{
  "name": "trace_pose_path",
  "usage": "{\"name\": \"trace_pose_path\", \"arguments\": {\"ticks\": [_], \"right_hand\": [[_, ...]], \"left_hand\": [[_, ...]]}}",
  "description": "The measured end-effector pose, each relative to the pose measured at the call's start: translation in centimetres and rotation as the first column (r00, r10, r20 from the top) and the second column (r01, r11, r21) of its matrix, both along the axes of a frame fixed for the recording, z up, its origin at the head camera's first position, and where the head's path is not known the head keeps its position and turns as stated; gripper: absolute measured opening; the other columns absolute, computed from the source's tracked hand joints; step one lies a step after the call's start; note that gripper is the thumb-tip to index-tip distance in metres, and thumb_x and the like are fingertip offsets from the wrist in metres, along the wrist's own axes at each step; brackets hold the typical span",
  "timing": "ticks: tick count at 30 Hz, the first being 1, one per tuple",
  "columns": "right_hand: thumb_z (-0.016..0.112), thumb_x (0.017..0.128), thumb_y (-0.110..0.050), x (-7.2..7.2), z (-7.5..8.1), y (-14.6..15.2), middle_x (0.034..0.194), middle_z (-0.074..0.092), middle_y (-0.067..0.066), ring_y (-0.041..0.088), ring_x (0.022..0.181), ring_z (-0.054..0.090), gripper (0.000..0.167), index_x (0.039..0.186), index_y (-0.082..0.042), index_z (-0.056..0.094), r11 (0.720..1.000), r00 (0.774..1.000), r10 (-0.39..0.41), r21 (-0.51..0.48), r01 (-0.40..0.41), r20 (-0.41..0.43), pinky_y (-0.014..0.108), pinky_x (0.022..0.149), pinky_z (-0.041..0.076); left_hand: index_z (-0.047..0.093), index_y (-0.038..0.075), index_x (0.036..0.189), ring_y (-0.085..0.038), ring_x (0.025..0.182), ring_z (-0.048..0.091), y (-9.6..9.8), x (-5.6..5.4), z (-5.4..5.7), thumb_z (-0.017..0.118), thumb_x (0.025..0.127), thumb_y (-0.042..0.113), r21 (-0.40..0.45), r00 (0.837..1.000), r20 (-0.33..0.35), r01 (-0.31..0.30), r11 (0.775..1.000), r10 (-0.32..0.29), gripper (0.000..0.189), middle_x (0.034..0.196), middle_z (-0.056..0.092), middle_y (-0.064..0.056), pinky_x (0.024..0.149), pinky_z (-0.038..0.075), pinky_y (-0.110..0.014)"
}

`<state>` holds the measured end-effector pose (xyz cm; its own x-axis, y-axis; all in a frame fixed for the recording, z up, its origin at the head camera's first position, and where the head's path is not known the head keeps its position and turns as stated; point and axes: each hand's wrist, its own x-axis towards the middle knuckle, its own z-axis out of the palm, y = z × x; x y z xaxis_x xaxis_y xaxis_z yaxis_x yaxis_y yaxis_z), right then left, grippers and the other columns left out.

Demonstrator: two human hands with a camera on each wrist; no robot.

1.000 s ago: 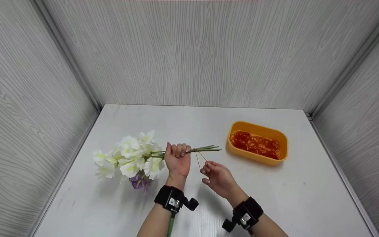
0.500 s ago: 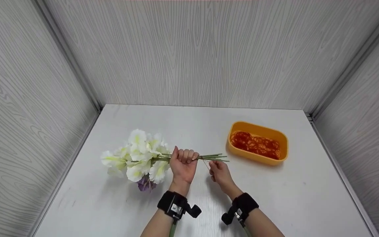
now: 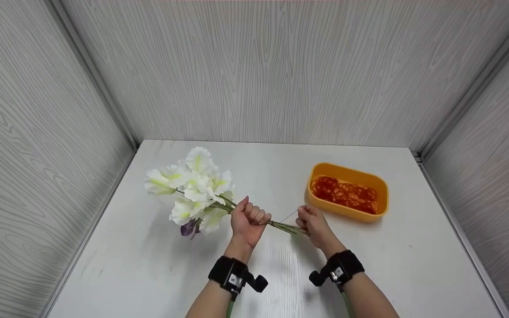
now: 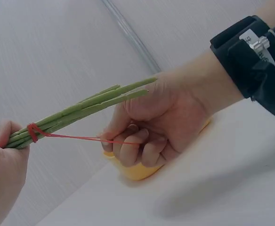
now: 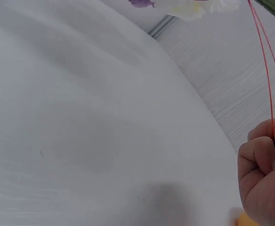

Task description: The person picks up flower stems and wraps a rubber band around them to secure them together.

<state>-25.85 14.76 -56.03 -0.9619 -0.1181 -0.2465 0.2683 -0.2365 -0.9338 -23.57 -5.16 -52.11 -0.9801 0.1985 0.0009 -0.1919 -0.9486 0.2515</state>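
Observation:
My left hand (image 3: 249, 223) grips a bunch of artificial flowers (image 3: 198, 187) by the stems, with white and yellow blooms and a purple one out to its left. Beyond that hand the green stems (image 4: 81, 107) stick out to the right. A red rubber band (image 4: 32, 133) is wound round them close to the left fist. My right hand (image 3: 315, 226) holds the free loop of the band in curled fingers, stretched away from the bundle. In the right wrist view two taut red strands (image 5: 268, 70) run from the stems down into that hand.
An orange tub (image 3: 385, 196) with a heap of red rubber bands (image 3: 347, 193) stands on the white table (image 3: 422, 265), just beyond my right hand. Pale wood-grain panels (image 3: 254, 70) wall in the back and both sides.
The bunch has tilted, blooms up and stem ends down. My right hand has moved right and slightly up, drawing the band out; the left hand still grips the stems.

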Motion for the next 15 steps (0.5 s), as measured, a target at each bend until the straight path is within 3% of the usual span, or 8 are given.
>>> {"name": "trace_pose_path", "arguments": {"ticks": [10,15], "right_hand": [[0.044,0.105,-0.011,1.1,2.8,0.6,0.064,0.032,-0.001,0.01,0.048,0.028,0.015,0.092,-0.003,0.046,0.995,0.996,0.088,0.049,-0.088,-0.008,0.023,0.047,0.024],[0.044,0.105,-0.011,1.7,3.9,0.3,0.065,0.034,0.001,0.011,0.049,0.03,0.015,0.092,-0.004,0.049,0.99,0.996,0.091,0.108,-0.093,0.019,0.024,0.048,0.026]], "left_hand": [[0.013,0.015,0.059,-0.012,0.05,0.008,-0.5,-0.1,-0.2,0.023,0.107,0.02,-0.122,0.998,-0.062,-0.039,0.992,0.032,0.049,0.057,0.01,0.004,0.057,0.011,-0.029],[0.014,0.015,0.06,-0.013,0.05,0.008,-0.6,0.0,-0.2,0.024,0.106,0.019,-0.168,0.993,-0.093,-0.094,0.981,0.079,0.048,0.058,0.01,0.003,0.056,0.011,-0.029]]}}
